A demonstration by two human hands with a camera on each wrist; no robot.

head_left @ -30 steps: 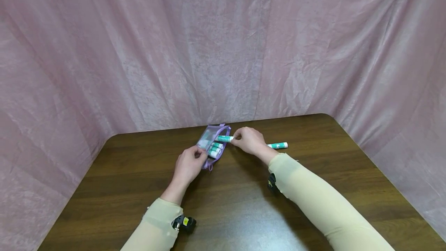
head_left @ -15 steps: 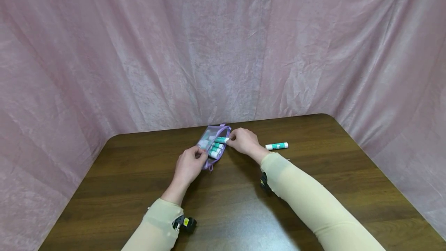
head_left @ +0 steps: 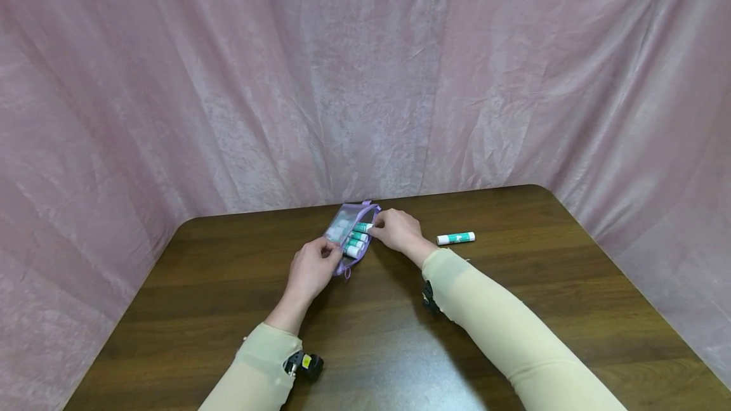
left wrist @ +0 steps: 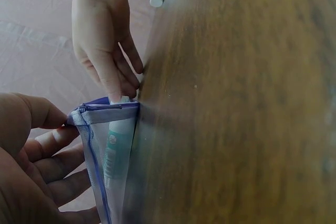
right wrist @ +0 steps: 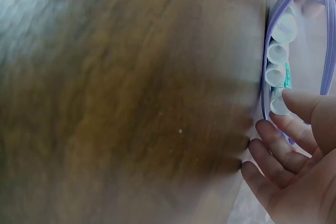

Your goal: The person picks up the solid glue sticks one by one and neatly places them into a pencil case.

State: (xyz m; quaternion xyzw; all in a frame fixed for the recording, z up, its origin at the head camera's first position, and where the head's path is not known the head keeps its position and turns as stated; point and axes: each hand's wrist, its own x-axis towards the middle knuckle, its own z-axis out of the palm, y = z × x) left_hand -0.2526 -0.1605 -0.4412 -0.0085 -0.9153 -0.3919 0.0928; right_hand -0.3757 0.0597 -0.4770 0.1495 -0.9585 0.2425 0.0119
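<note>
A purple mesh zip pouch (head_left: 346,213) lies near the table's back edge, its mouth facing right and held apart. My left hand (head_left: 309,269) pinches the pouch's near upper edge between thumb and forefinger. Inside rest several green-and-white glue sticks (right wrist: 278,52) side by side, their white ends at the opening. With thumb and forefinger, my right hand (head_left: 398,231) pinches the end of the farthest glue stick (head_left: 362,228), most of which is inside the pouch. Its other fingers spread by the tabletop in the right wrist view.
One more glue stick (head_left: 455,238) lies on the brown wooden table (head_left: 514,284), right of my right hand. A pink curtain (head_left: 365,81) hangs behind the table and around its sides. Each sleeve carries a small black camera (head_left: 311,365).
My right hand has moved left, sliding the glue stick deeper into the pouch. The left hand keeps its hold on the pouch edge. The loose glue stick now shows in full.
</note>
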